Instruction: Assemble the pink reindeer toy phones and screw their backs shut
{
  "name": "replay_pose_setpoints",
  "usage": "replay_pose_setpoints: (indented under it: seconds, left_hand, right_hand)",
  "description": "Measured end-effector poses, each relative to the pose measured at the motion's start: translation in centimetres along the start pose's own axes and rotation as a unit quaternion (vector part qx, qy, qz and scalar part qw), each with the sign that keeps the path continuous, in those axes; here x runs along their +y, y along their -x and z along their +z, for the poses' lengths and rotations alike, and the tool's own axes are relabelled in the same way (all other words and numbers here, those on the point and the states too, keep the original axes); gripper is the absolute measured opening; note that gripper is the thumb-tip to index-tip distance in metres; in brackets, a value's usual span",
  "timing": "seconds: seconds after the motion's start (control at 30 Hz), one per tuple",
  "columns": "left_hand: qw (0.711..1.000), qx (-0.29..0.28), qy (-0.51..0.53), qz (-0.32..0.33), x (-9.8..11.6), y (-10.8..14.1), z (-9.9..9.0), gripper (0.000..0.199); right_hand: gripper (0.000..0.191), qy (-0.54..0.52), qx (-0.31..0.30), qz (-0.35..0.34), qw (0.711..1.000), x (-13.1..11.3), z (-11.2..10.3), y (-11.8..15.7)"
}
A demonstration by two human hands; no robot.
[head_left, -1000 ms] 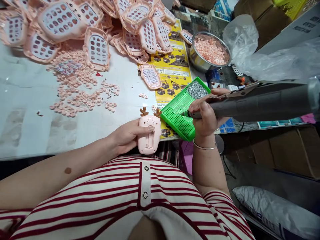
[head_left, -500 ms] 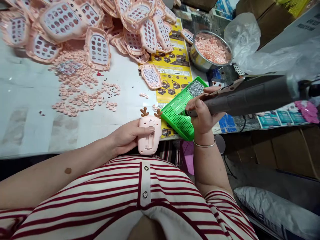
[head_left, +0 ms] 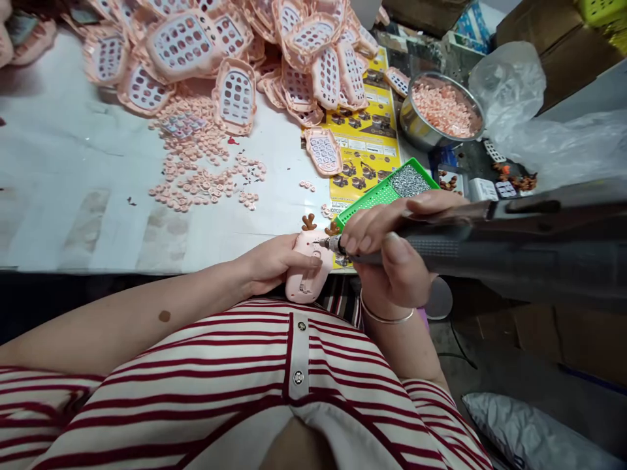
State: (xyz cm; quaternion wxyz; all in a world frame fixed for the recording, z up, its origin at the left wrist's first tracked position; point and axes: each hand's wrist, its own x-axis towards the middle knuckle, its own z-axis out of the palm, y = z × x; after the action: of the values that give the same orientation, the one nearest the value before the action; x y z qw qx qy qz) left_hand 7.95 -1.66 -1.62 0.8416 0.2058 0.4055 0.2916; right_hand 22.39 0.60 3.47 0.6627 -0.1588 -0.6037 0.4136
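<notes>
My left hand (head_left: 281,261) is wrapped round a pink plastic toy body (head_left: 306,281) with brown antlers, its thumb lying across the back beside the battery recess. In my right hand (head_left: 386,241) is a grey electric screwdriver (head_left: 490,245), lying nearly level. Its thin bit reaches over the upper back of the toy, close to the screw holes; whether it touches is too small to tell. Just beyond the right hand, a green perforated tray (head_left: 375,194) holds a heap of small silver screws (head_left: 410,181).
Pink shells with holed white inserts (head_left: 235,98) pile up at the back left, beside scattered small pink buttons (head_left: 191,186). A metal bowl (head_left: 424,134) of pink pieces stands back right, near clear plastic bags (head_left: 509,81).
The screwdriver in my right hand has moved left from over the green tray to the toy's back. My left hand still holds the toy. The view has shifted, so the table's contents appear further right.
</notes>
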Motion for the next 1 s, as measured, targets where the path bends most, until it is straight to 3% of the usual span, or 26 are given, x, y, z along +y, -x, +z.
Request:
replay_pose_setpoints:
  seconds: [0.27, 0.4, 0.7, 0.87, 1.0]
  left_hand:
    - [0.999, -0.033, 0.011, 0.012, -0.1, -0.1, -0.3, 0.034]
    - [0.999, -0.048, 0.013, 0.011, -0.2, -0.2, -0.5, 0.041]
    - [0.998, -0.057, 0.01, 0.005, -0.4, -0.4, -0.8, 0.045]
    - [0.998, -0.058, 0.02, -0.009, -0.1, -0.3, -0.6, 0.044]
    - [0.998, -0.058, 0.014, -0.005, -0.1, -0.3, -0.6, 0.044]
  right_hand:
    - [0.041, 0.06, 0.023, 0.059, 0.996, 0.7, 0.3, 0.1]
    - [0.035, 0.072, 0.024, 0.085, 0.994, 0.3, 0.7, -0.4]
    - [0.027, 0.092, 0.018, 0.065, 0.993, 0.7, 0.9, -0.3]
    - [0.029, 0.051, -0.003, 0.017, 0.999, 0.9, 0.4, 0.0]
    - [0.033, 0.09, 0.022, 0.055, 0.994, 0.8, 0.5, -0.1]
